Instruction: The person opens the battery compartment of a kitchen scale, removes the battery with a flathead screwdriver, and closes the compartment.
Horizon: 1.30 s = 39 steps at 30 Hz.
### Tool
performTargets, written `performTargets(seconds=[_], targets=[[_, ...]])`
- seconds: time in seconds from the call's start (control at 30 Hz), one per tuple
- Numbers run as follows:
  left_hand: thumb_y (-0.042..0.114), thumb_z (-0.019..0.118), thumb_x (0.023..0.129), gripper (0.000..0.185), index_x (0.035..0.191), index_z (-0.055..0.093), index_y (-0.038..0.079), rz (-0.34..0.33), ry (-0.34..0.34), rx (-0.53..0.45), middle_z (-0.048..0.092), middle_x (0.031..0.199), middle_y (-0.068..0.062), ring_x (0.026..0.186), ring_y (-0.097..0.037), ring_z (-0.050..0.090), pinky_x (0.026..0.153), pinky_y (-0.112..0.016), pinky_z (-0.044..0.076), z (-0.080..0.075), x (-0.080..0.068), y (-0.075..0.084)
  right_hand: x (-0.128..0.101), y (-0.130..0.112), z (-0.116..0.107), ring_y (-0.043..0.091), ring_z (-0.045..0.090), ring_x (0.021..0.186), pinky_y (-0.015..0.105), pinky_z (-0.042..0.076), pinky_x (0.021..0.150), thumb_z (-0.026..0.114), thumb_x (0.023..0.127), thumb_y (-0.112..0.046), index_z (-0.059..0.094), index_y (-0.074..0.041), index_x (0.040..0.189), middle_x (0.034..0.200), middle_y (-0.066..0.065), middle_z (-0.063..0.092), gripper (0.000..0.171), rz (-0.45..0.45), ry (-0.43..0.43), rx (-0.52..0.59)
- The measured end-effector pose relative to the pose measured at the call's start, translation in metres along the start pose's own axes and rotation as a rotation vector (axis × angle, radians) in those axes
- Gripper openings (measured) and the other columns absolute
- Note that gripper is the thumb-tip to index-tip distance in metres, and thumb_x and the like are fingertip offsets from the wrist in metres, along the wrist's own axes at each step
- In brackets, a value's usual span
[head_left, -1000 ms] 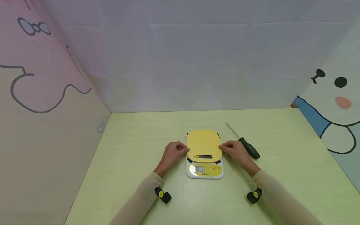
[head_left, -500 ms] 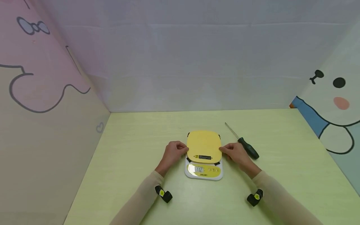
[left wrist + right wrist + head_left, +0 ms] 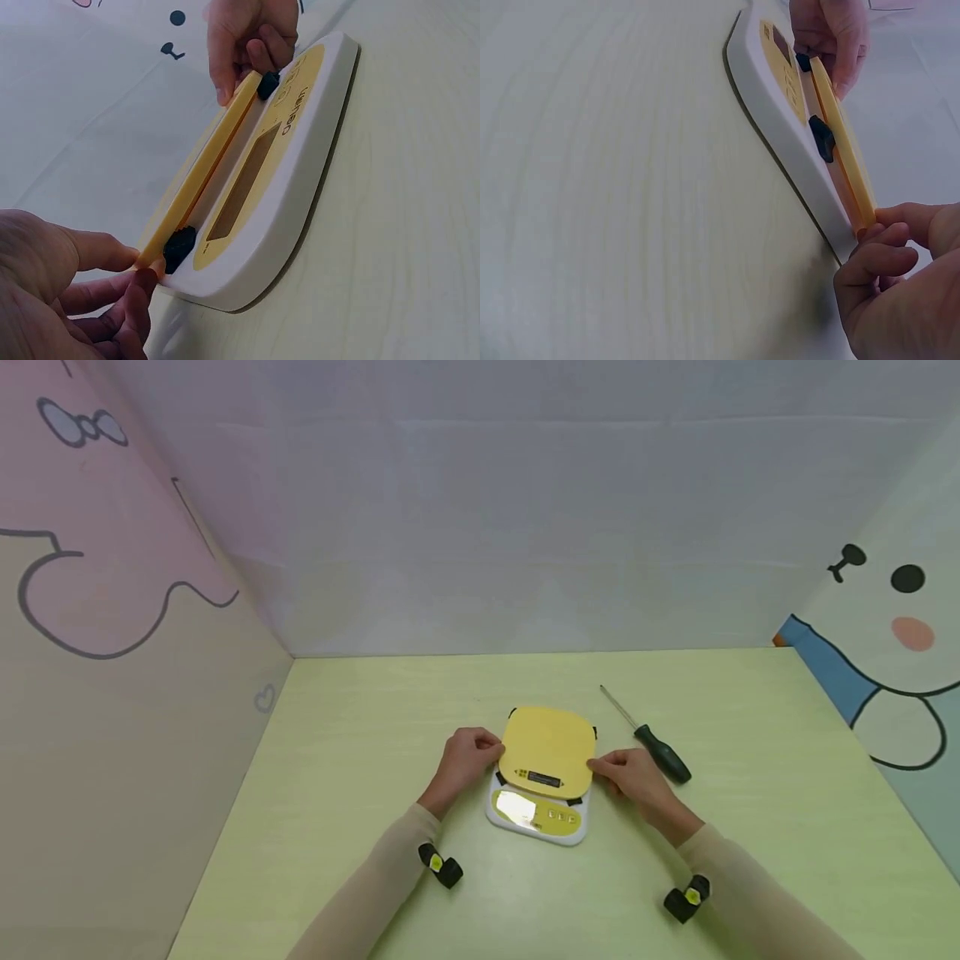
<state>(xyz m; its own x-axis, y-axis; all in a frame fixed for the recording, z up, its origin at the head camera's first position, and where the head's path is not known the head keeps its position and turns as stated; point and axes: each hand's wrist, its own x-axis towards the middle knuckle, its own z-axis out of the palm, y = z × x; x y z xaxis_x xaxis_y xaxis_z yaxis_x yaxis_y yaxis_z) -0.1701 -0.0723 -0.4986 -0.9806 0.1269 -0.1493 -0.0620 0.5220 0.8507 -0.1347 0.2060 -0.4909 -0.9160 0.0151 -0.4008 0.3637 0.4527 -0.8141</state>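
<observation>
A digital kitchen scale (image 3: pixel 577 827) with a white base and yellow front panel lies on the table, turned slightly. Its yellow weighing plate (image 3: pixel 547 743) sits raised above the base on black corner supports (image 3: pixel 180 247). My left hand (image 3: pixel 467 762) pinches the plate's left edge between thumb and finger. On the opposite edge, my right hand (image 3: pixel 637 778) pinches the plate the same way. The right wrist view shows the right thumb and fingers gripping the plate's rim (image 3: pixel 851 161). Glare covers the display (image 3: pixel 516 807) in the head view.
A screwdriver (image 3: pixel 662 754) with a dark green handle lies right of the scale, just beyond the right hand. The pale green table (image 3: pixel 360 702) meets a white back wall (image 3: pixel 480 543). Cartoon-printed panels (image 3: pixel 112 735) stand at the sides.
The scale has turned a little clockwise, its front end swinging left. My left hand has shifted slightly away and my right hand slightly nearer. The display's digits changed, then vanished in glare.
</observation>
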Motion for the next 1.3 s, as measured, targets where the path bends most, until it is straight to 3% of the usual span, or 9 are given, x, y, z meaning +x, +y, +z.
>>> performTargets(seconds=[0.37, 0.53, 0.73, 0.97, 1.3], targets=[[0.021, 0.066, 0.092, 0.014, 0.094, 0.075, 0.011, 0.013, -0.004, 0.033, 0.072, 0.091, -0.002, 0.084, -0.014, 0.064, 0.075, -0.03, 0.053, 0.002, 0.011, 0.006, -0.016, 0.001, 0.007, 0.01, 0.043, 0.055, 0.024, 0.038, 0.051, 0.067, 0.093, -0.025, 0.065, 0.0, 0.084, 0.059, -0.003, 0.048, 0.027, 0.039, 0.015, 0.084], [0.022, 0.066, 0.091, 0.014, 0.093, 0.075, 0.011, 0.011, 0.001, 0.027, 0.072, 0.089, -0.002, 0.083, -0.014, 0.063, 0.075, -0.03, 0.053, 0.003, 0.011, 0.005, -0.015, 0.001, 0.006, 0.01, 0.043, 0.054, 0.024, 0.037, 0.049, 0.066, 0.093, -0.025, 0.067, 0.001, 0.084, 0.059, -0.003, 0.048, 0.028, 0.02, 0.005, 0.06], [0.024, 0.069, 0.089, 0.013, 0.088, 0.075, 0.013, 0.006, 0.018, 0.051, 0.071, 0.083, 0.001, 0.077, -0.011, 0.062, 0.07, -0.028, 0.051, 0.0, 0.001, 0.003, -0.003, -0.004, -0.01, 0.011, 0.042, 0.053, 0.025, 0.036, 0.048, 0.064, 0.094, -0.029, 0.068, 0.001, 0.091, 0.058, -0.003, 0.048, 0.031, -0.032, 0.009, -0.055], [0.028, 0.071, 0.088, 0.015, 0.085, 0.073, 0.013, -0.016, 0.03, 0.075, 0.069, 0.079, 0.002, 0.073, -0.011, 0.059, 0.067, -0.028, 0.049, -0.002, -0.015, 0.001, 0.019, -0.013, -0.031, 0.01, 0.039, 0.05, 0.026, 0.036, 0.047, 0.061, 0.096, -0.027, 0.065, 0.005, 0.106, 0.055, -0.004, 0.044, 0.034, -0.116, 0.004, -0.084], [0.027, 0.073, 0.086, 0.016, 0.081, 0.074, 0.012, -0.006, 0.039, 0.024, 0.068, 0.073, 0.002, 0.066, -0.01, 0.058, 0.061, -0.025, 0.048, 0.0, -0.023, -0.005, 0.042, -0.016, -0.033, 0.011, 0.042, 0.054, 0.026, 0.037, 0.052, 0.063, 0.094, -0.029, 0.068, 0.001, 0.104, 0.057, -0.005, 0.045, 0.032, -0.114, -0.014, -0.133]])
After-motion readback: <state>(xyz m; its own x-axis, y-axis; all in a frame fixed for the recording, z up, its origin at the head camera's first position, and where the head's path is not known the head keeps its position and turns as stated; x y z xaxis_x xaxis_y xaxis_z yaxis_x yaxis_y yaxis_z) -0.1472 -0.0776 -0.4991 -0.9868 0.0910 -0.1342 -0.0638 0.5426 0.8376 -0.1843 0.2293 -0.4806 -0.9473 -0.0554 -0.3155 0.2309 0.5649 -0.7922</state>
